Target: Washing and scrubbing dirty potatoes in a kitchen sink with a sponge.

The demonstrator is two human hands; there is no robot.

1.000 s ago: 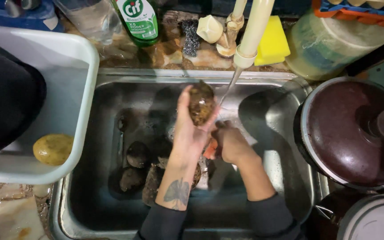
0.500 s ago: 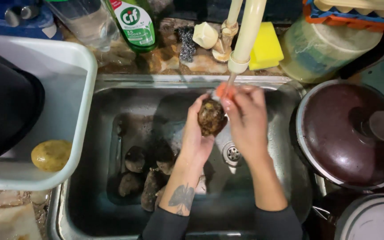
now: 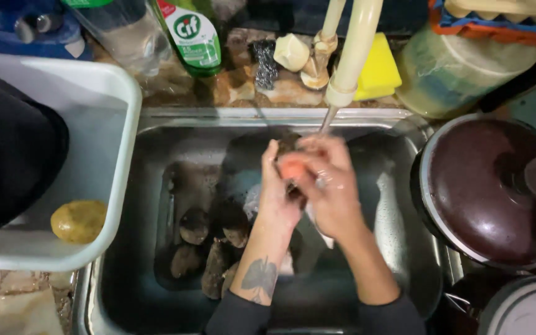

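Observation:
Both my hands are together over the steel sink (image 3: 156,130), under the water stream from the cream tap (image 3: 355,56). My left hand (image 3: 277,195) grips a dirty brown potato (image 3: 288,145), mostly hidden between the hands. My right hand (image 3: 330,186) holds a small orange scrubber (image 3: 293,167) pressed against the potato. Several unwashed dark potatoes (image 3: 209,248) lie on the sink floor to the left of my forearms. A washed yellow potato (image 3: 79,220) sits in the white tub (image 3: 119,186) at the left.
A green detergent bottle (image 3: 190,37), a dark scourer (image 3: 267,62) and a yellow sponge (image 3: 379,68) stand behind the sink. A large pot with a dark brown lid (image 3: 494,186) sits at the right. A black item (image 3: 7,149) fills part of the tub.
My right hand rose from the sink bottom to join the left under the tap. It now covers the potato and rubs it with the orange scrubber.

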